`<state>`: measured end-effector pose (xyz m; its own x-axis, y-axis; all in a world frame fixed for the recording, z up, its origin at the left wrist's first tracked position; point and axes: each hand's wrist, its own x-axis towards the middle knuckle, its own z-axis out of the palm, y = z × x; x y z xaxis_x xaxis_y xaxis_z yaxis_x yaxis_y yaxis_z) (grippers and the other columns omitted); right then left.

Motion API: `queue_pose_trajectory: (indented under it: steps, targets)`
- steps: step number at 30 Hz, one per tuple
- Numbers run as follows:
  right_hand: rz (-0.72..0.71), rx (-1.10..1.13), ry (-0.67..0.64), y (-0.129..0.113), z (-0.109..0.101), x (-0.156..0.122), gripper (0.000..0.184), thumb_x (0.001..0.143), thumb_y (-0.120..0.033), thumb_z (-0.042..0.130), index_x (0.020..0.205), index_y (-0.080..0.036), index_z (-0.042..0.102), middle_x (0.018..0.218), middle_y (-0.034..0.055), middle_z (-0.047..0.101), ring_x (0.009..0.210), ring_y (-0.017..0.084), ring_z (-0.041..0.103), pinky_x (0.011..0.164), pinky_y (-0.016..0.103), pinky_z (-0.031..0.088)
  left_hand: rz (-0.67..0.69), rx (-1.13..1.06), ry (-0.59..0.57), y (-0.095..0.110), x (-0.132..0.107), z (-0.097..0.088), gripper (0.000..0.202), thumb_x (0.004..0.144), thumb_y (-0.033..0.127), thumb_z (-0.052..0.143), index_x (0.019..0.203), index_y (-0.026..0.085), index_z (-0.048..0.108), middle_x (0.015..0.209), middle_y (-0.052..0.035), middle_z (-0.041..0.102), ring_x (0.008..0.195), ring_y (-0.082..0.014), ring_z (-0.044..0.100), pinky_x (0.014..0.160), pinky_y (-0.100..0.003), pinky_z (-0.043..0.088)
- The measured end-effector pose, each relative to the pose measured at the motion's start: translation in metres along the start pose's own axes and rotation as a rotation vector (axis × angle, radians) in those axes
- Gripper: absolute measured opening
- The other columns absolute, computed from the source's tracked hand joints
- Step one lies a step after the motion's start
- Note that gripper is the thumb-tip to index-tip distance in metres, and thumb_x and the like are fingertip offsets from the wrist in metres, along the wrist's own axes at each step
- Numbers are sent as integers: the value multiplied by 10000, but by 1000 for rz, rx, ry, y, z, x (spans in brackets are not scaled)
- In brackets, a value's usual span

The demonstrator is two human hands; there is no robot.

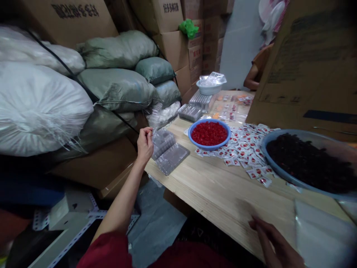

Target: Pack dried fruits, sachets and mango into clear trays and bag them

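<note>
My left hand [145, 145] is closed in a pinch at the left end of the table. Between its thumb and fingers is the edge of a clear ribbed plastic tray [156, 115], raised and tilted. Just beside it, an open clear plastic clamshell pack [172, 159] lies on the wooden tabletop, its ribbed half towards the hand. My right hand [275, 242] is low over the front edge of the table, partly blurred. Its fingers stretch forward loosely, and I see nothing in them. A flat translucent plastic sheet or bag [320, 234] lies to its right.
On the table [206, 182] stand a blue bowl of red pieces [209, 134], a heap of small printed sachets [248, 145] and a large basin of dark pieces [309, 163]. Stacked clear trays [191, 111] sit behind. Full sacks [119, 89] crowd the left; a person's arm [252, 76] shows behind a carton [309, 74].
</note>
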<state>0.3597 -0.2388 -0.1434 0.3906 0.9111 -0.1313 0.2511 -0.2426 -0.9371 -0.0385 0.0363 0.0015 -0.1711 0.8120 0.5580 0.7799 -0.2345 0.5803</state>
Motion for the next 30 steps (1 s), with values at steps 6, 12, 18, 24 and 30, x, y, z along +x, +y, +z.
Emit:
queue_pose_trajectory:
  steps: [6, 12, 18, 24, 30]
  targets:
    - [-8, 355, -37, -40, 43, 12, 615, 857, -537, 670, 1390, -259, 544, 1323, 106, 642, 1130, 252, 659, 970, 402, 553, -513, -1029, -519, 93, -127, 50, 317, 863, 485, 673, 861, 215, 507, 990, -55, 730, 721, -118, 606, 671, -233, 443]
    - [65, 446, 62, -8, 21, 32, 679, 830, -558, 697, 1394, -205, 557, 1069, 96, 721, 832, 197, 690, 754, 345, 595, -797, -1019, -964, 115, -237, 97, 423, 753, 547, 762, 869, 205, 541, 892, -68, 741, 758, -165, 679, 691, -267, 490]
    - [-40, 152, -56, 42, -23, 72, 470, 816, -539, 694, 1143, -204, 735, 1201, 111, 713, 1056, 249, 677, 907, 385, 560, -48, -315, -614, 82, -107, 120, 255, 925, 421, 533, 850, 190, 608, 804, -46, 694, 708, -159, 625, 696, -278, 481]
    - [-310, -186, 77, 44, 9, 101, 331, 897, -396, 575, 1099, -194, 743, 1100, 135, 708, 1056, 290, 644, 976, 518, 502, 127, 147, -725, 93, 17, 213, 110, 806, 232, 669, 901, 186, 700, 965, -80, 749, 945, -211, 673, 859, -285, 492]
    - [-400, -237, 211, 13, -20, 92, 287, 940, -361, 567, 1135, -207, 712, 1199, 133, 669, 1151, 286, 606, 1009, 494, 483, 134, 192, -897, 86, 27, 256, 64, 652, 163, 728, 638, 201, 679, 765, -59, 747, 830, -228, 696, 781, -278, 502]
